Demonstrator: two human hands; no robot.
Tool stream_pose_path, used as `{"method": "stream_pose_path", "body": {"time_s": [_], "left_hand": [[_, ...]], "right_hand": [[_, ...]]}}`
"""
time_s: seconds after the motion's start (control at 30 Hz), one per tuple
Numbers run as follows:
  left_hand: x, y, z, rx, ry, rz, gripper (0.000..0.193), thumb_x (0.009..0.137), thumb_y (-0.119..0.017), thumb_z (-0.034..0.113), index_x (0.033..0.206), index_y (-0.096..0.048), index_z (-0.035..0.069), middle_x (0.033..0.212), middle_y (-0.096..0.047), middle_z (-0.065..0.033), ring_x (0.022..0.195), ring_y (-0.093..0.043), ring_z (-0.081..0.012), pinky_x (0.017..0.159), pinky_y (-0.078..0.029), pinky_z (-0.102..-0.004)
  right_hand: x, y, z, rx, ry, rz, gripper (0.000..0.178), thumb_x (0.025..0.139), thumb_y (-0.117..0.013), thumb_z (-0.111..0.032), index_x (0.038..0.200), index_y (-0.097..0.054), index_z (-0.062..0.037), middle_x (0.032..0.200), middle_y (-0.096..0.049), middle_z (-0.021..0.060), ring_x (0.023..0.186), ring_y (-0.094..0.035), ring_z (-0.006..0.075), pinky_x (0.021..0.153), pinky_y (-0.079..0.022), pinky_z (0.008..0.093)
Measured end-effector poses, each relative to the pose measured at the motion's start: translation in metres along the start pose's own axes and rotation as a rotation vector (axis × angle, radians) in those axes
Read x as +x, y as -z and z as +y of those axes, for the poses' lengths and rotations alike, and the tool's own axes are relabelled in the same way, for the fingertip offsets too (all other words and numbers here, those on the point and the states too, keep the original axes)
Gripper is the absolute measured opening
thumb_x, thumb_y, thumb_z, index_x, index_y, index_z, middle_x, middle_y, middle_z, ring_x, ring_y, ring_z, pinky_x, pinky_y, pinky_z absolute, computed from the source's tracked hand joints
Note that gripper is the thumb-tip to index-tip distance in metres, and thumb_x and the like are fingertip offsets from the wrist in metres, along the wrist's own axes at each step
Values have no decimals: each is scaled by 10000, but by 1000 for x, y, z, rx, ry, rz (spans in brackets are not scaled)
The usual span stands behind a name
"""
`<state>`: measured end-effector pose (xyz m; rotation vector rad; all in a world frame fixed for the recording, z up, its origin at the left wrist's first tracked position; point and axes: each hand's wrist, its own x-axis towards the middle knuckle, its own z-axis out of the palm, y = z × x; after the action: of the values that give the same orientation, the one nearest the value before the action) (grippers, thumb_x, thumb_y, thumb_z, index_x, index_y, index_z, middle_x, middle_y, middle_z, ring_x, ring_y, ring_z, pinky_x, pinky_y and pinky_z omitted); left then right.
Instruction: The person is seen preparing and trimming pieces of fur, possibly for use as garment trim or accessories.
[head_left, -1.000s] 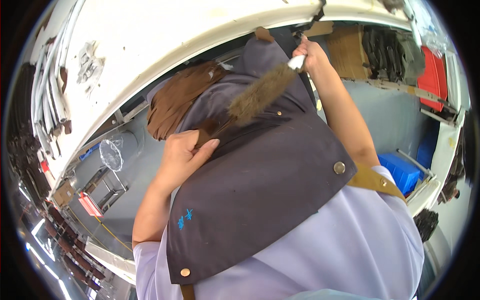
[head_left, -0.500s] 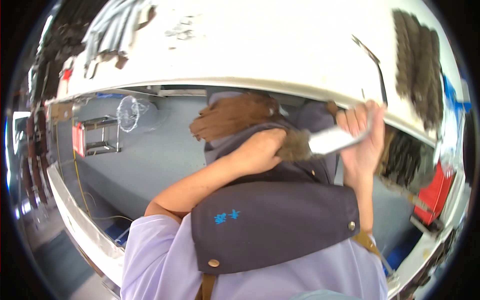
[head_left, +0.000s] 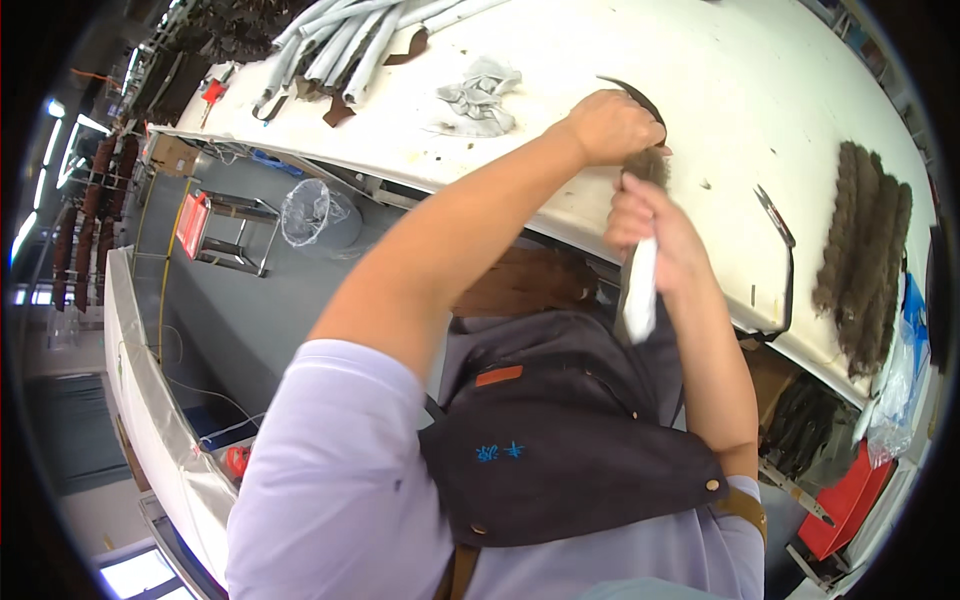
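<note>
We now have both hands raised over the near edge of the long white table (head_left: 720, 130), where half a second ago they worked low over the lap; our left hand (head_left: 612, 128) and right hand (head_left: 658, 235) are close together on the brown fur strip (head_left: 648, 168) with white backing, so it is held from both ends of a short span. Our right fingers wrap around it, the white part hanging past the edge toward us. Our left fingers are curled together on its upper end, though blur leaves us unsure whether they also pinch the slim dark curved band (head_left: 645, 100) there. Along the tabletop, our room for moving lies between the crumpled pale-grey cloth (head_left: 480, 100) on the left and the black-strapped metal snips (head_left: 775, 215) on the right, with long brown fur pieces (head_left: 865, 260) farther right.
</note>
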<state>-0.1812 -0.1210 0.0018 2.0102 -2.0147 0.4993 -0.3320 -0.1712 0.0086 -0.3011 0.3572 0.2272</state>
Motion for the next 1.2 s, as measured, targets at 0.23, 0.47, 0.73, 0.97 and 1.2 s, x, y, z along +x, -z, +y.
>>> {"method": "stream_pose_path", "body": {"time_s": [0.23, 0.47, 0.73, 0.97, 1.2], "left_hand": [[16, -25, -16, -46, 228, -220, 208, 829, -481, 307, 772, -628, 172, 754, -636, -66, 720, -616, -249, 601, -477, -371], [13, -19, -11, 2, 185, -130, 340, 832, -503, 329, 629, -564, 64, 613, -593, -105, 603, -591, -275, 547, -466, -373], [17, -16, 10, 92, 61, -187, 388, 850, -460, 357, 614, -568, 68, 631, -608, -98, 608, -595, -265, 562, -468, -381], [11, -26, 4, -492, -99, 156, 285, 815, -507, 288, 610, -536, 92, 608, -586, -87, 599, -586, -263, 553, -465, -375], [10, -44, -6, 116, -54, 19, 50, 682, -543, 134, 672, -523, 90, 642, -575, -89, 613, -578, -271, 562, -462, -380]], "right_hand": [[-13, 10, 22, -64, 38, 88, 202, 881, -461, -159, 695, -397, -110, 507, -293, -60, 405, -253, 57, 454, -297, 219], [-112, 30, 68, -251, -26, 204, 169, 900, -464, -197, 855, -459, -33, 537, -281, -45, 433, -256, 54, 435, -261, 222], [-185, 57, 89, -673, -6, 358, 240, 922, -441, -234, 814, -494, -27, 590, -330, -38, 525, -266, 57, 474, -252, 218], [-216, 85, 100, -1192, 21, 525, 261, 902, -446, -192, 727, -495, -4, 620, -459, 28, 617, -420, 121, 580, -365, 286], [-260, 126, 98, -1738, 132, 627, 229, 879, -468, -169, 758, -497, 24, 639, -483, 89, 627, -465, 158, 614, -395, 293]]}}
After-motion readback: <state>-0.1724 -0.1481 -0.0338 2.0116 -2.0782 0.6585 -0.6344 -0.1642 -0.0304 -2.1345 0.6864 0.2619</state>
